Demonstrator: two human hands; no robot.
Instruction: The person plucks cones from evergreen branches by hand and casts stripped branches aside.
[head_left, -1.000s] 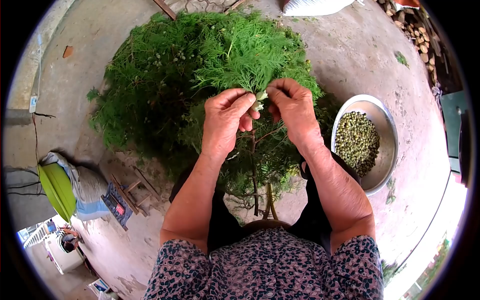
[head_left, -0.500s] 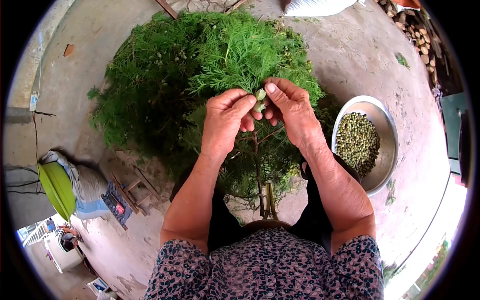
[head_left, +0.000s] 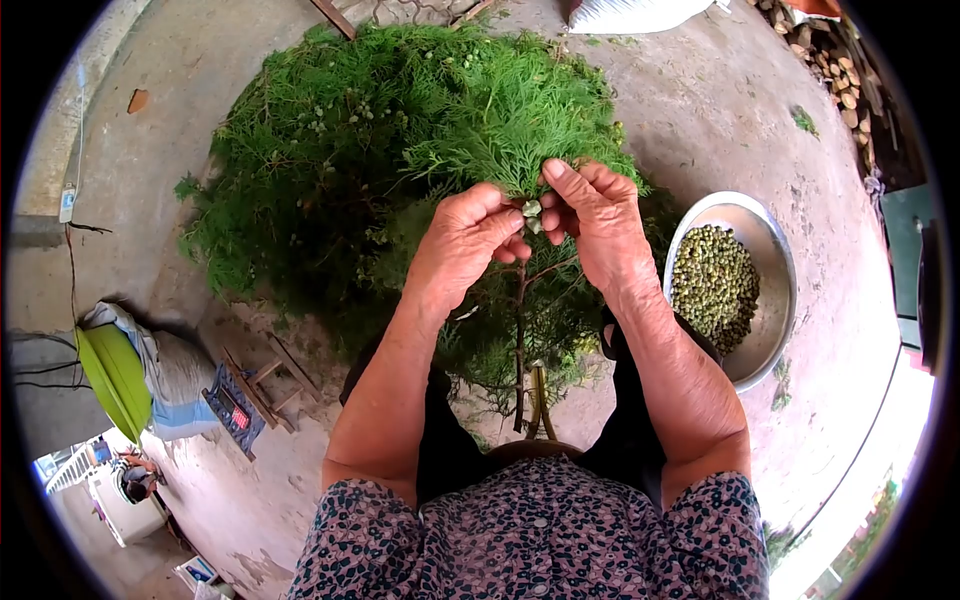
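Note:
In front of me lies a large heap of green conifer branches (head_left: 330, 130) with small pale cones among the leaves. My left hand (head_left: 465, 240) is closed, its thumb and fingertips pinching at small green cones (head_left: 533, 212) at the base of a leafy sprig (head_left: 495, 140). Facing it, my right hand (head_left: 597, 215) is closed too, its thumb and curled fingers against the sprig beside the cones. The exact grip of the right fingertips is partly hidden. A metal basin (head_left: 777, 290) holding many loose green cones (head_left: 715, 285) stands to the right.
Left of me are a lime-green basin (head_left: 115, 380), a grey sack (head_left: 180, 385) and a small stool (head_left: 240, 405). A white sack (head_left: 640, 12) lies at the far side. Stacked firewood (head_left: 840, 80) is at the upper right. A bare stem (head_left: 518, 350) runs between my knees.
Both hands have shifted slightly right and toward me. The sprig and its cones have moved with them, and the cones have turned between the fingertips. The right thumb is higher.

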